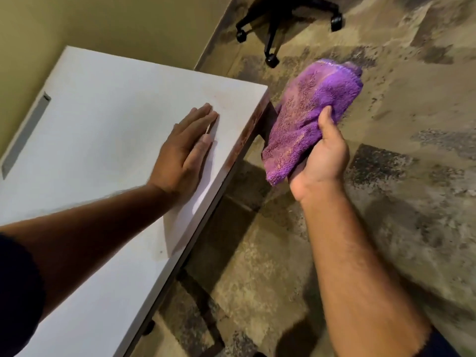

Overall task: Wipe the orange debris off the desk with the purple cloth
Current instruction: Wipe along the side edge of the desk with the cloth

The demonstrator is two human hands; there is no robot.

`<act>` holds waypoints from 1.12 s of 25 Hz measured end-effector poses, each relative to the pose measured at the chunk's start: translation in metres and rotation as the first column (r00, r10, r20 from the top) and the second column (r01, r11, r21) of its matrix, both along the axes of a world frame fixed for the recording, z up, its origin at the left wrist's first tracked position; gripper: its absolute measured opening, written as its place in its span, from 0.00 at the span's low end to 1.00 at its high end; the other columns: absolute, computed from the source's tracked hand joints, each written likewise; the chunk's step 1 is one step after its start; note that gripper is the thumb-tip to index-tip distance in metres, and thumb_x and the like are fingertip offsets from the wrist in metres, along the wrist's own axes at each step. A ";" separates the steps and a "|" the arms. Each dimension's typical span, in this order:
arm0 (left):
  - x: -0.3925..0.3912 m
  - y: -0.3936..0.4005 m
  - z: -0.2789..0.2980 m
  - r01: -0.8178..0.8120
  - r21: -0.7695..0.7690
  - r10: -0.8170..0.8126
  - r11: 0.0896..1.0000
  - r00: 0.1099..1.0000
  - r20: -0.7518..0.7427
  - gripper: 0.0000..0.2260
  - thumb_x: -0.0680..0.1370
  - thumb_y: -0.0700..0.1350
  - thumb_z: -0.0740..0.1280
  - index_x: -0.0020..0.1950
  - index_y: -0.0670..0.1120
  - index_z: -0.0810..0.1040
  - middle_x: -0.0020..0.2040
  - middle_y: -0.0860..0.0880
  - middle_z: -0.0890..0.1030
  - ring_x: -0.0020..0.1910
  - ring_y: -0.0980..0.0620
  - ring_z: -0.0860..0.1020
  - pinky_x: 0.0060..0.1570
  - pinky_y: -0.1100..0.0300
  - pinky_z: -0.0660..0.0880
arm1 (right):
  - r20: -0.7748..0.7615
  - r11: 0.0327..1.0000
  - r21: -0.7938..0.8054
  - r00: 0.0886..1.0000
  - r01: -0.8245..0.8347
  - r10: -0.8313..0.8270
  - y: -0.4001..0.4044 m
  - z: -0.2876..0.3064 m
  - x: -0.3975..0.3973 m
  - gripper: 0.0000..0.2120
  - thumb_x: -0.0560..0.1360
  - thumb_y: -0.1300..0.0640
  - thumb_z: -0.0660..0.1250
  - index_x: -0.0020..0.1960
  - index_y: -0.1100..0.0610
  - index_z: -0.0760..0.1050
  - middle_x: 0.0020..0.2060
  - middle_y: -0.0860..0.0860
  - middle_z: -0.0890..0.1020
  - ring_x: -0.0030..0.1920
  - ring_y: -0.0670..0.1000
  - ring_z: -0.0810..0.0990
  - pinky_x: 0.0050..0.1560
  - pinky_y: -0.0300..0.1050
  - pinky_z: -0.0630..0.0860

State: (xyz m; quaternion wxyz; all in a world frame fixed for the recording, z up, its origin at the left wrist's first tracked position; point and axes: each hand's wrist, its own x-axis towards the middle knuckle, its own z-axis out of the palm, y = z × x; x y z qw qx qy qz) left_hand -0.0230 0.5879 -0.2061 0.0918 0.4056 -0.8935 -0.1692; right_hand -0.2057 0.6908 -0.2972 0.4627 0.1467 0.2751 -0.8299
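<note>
The floor (386,176), a mottled brown and grey surface, filled the right and far part of the view, with the black wheeled base of a chair (278,21) standing at the far end. The white bench (103,104) occupied the left side, running from near to far against a yellowish wall (103,21). Its top looked largely clean, but a reddish-orange residue (247,135) lined the right-hand edge near the far corner, with a faint smear on the top just beside it. The left hand (185,153) lay flat, palm down, on the bench top close to that edge, fingers extended and holding nothing, apparently to brace the body. The right hand (322,161) was held off the bench, over the floor and just to the right of the stained edge. Its grip was closed on the purple cloth (309,117), with the thumb pressed across the front of the fabric and the fingers hidden behind it. The cloth was bunched and hung clear of the bench, not touching it. It appeared to be a light, soft, deep-pile microfibre that would fold and conform readily to an edge; orange specks were caught in its pile. It should handle best bunched into a pad in the palm, so that pressure falls on a cleaner fold. The edge residue appeared to be the remaining work.
</note>
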 end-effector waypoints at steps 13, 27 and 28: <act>0.008 0.000 0.000 -0.015 0.177 0.051 0.984 0.978 -0.202 0.21 0.83 0.36 0.63 0.72 0.53 0.82 0.80 0.56 0.74 0.82 0.55 0.66 0.81 0.43 0.65 | -0.785 0.991 0.133 0.613 0.024 0.090 0.024 -0.004 0.154 0.22 0.84 0.57 0.61 0.76 0.62 0.75 0.74 0.59 0.79 0.76 0.59 0.76 0.75 0.66 0.73; 0.091 0.069 -0.001 -0.306 -0.069 0.308 0.950 0.951 0.022 0.22 0.88 0.50 0.54 0.83 0.55 0.66 0.85 0.56 0.65 0.85 0.54 0.61 0.85 0.40 0.55 | 0.187 0.997 -0.008 0.979 -0.080 0.080 0.117 0.003 0.113 0.17 0.84 0.48 0.62 0.53 0.48 0.91 0.54 0.53 0.91 0.54 0.54 0.90 0.48 0.51 0.87; 0.088 0.070 0.002 -0.298 -0.071 0.301 0.952 0.953 0.024 0.22 0.88 0.49 0.54 0.83 0.54 0.66 0.85 0.55 0.65 0.85 0.53 0.60 0.84 0.39 0.55 | 0.158 1.000 -0.006 0.987 -0.025 0.026 0.103 0.008 0.098 0.16 0.84 0.49 0.63 0.55 0.48 0.90 0.56 0.52 0.91 0.56 0.54 0.90 0.48 0.51 0.87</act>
